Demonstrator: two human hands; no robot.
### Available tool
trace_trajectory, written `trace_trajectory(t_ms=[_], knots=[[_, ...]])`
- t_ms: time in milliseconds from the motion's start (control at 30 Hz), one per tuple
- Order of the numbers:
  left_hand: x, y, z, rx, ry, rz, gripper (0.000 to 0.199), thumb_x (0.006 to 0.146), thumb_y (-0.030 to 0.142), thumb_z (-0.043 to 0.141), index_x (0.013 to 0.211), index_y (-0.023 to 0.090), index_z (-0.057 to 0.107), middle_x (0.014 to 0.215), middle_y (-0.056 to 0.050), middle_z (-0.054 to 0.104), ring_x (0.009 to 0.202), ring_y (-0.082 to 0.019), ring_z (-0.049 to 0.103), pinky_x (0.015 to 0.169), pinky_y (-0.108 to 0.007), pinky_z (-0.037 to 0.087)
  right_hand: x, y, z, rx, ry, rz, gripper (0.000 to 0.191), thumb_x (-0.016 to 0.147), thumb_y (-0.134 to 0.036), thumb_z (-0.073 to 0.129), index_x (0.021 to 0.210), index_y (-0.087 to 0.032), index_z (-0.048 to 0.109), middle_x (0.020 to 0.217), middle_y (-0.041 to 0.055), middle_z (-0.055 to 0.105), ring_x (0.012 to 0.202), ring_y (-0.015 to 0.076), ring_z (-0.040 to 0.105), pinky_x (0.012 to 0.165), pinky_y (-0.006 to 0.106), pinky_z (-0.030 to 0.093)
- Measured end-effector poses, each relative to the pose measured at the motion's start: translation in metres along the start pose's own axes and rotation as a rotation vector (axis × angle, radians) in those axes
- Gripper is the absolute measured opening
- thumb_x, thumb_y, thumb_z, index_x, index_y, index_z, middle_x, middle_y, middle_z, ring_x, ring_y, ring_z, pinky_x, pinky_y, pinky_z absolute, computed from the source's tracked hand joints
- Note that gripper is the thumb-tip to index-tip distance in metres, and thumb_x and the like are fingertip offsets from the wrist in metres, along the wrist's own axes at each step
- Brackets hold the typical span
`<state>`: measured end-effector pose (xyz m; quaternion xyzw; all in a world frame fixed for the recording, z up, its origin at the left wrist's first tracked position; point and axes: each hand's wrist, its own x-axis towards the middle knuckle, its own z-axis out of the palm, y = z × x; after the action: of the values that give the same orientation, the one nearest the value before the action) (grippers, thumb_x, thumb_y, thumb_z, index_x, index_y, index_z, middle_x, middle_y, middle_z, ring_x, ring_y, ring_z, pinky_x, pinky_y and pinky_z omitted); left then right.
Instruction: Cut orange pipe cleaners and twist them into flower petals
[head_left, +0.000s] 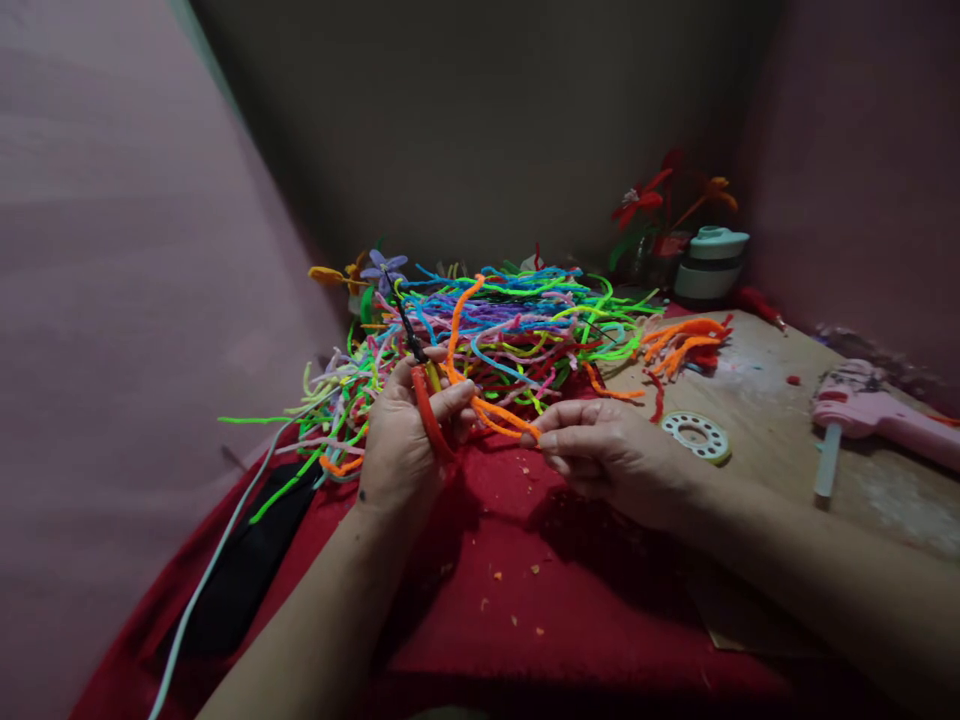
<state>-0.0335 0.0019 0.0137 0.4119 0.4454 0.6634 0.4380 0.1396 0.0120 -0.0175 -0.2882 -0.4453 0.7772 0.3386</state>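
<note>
Nearest, one pale cord [195,590] is running past one flat black item [247,560] at the left of the red cloth [480,650], where several orange scraps [535,569] are lying. Two hands are working above it. The left hand [409,430] is closing around one pair of red-handled pliers [428,412], their dark tips pointing away and slightly left, and is also gripping the orange pipe cleaner [452,350]. The right hand [607,450] is pinching its other end. Between the hands at least two orange lengths are stretching, their long axis running left to right; whether they are one folded stem I cannot tell. One free end is curving up and away. Rightward, one pink glue gun [855,400] and one holed disc [718,455] are resting on the table [780,400]. Beyond, an uncountable multicoloured heap of pipe cleaners [517,330] is spreading; behind it, one purple flower [384,270] is standing left, one mint-and-black container [709,270] right.
</note>
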Motion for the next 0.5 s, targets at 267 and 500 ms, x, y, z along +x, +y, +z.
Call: trace_trajectory(t_ms=[267, 500], knots=[[0.001, -0.002, 0.0, 0.186, -0.033, 0.04, 0.042, 0.059, 0.021, 0.075, 0.095, 0.02, 0.052, 0.063, 0.006, 0.056, 0.045, -0.008, 0.057, 0.045, -0.017, 0.048, 0.002, -0.002, -0.002, 0.034, 0.088, -0.13, 0.013, 0.068, -0.021, 0.068, 0.07, -0.015, 0.057, 0.045, -0.0086, 0.038, 0.038, 0.0016, 0.023, 0.038, 0.019, 0.011], [0.001, 0.003, -0.018, 0.769, -0.077, 0.413, 0.022, 0.072, 0.028, 0.064, 0.091, 0.019, 0.058, 0.061, 0.004, 0.057, 0.048, -0.007, 0.05, 0.047, -0.016, 0.038, 0.009, -0.006, -0.006, 0.018, 0.199, -0.206, 0.016, 0.07, -0.027, 0.066, 0.067, -0.016, 0.055, 0.042, -0.01, 0.032, 0.034, 0.0022, 0.018, 0.035, 0.02, 0.007]])
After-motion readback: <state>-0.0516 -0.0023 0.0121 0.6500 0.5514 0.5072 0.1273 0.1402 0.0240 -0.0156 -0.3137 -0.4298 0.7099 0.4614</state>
